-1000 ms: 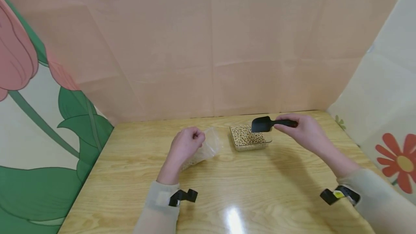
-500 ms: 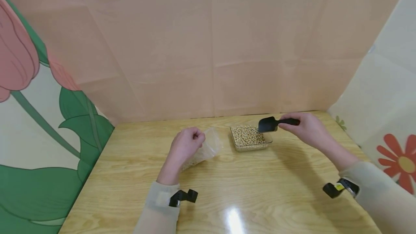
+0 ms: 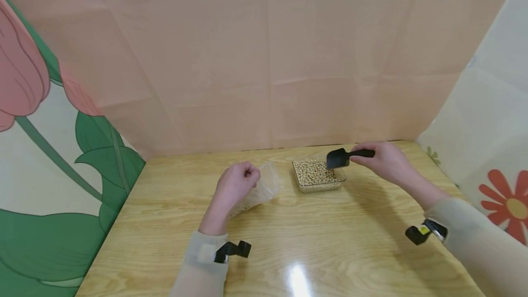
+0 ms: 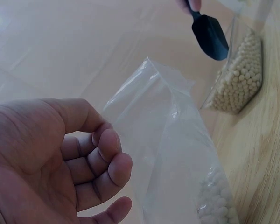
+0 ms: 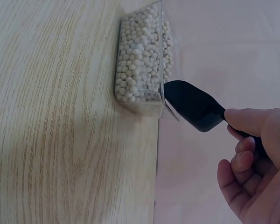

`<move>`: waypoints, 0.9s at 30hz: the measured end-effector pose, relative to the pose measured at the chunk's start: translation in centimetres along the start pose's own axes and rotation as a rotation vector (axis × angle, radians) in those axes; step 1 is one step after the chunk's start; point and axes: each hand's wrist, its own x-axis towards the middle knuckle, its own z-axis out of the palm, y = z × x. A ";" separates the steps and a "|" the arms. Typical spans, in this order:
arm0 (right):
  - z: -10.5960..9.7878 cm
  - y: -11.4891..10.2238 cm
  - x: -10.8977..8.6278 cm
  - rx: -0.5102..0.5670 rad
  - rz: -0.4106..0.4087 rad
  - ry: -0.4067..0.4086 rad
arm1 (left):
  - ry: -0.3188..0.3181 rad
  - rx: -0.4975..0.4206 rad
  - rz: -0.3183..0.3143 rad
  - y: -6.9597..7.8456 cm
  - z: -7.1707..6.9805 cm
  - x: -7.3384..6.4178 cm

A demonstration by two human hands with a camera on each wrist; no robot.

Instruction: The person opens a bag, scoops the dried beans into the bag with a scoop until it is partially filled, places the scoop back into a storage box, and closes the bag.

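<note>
One left hand: we see thumb and forefinger pinching the edge of a clear bag, other fingers loosely curled.
Clear bag: our left wrist view shows pale beads low inside, faint from the head.
Container: we find it on the table, right of the bag, filled with beads.
Black scoop: above the container's right side, slightly farther right than one second earlier.
Right hand: gripping the scoop's handle.

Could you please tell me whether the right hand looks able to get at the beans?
Likely yes: the right hand holds the scoop by the open container, and no lid covers the beans.
</note>
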 end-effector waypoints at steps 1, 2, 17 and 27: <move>0.0 0.0 0.1 0.004 0.002 -0.005 | 0.000 -0.001 0.000 0.0 0.0 0.0; 0.1 0.0 0.1 0.007 0.001 -0.009 | 0.001 -0.002 0.001 0.0 0.0 0.0; 0.9 0.1 1.2 0.007 0.016 -0.064 | 0.004 -0.004 -0.006 -0.1 0.0 0.0; 1.7 0.2 1.7 0.046 -0.004 -0.114 | 0.002 -0.012 -0.009 0.2 0.0 0.0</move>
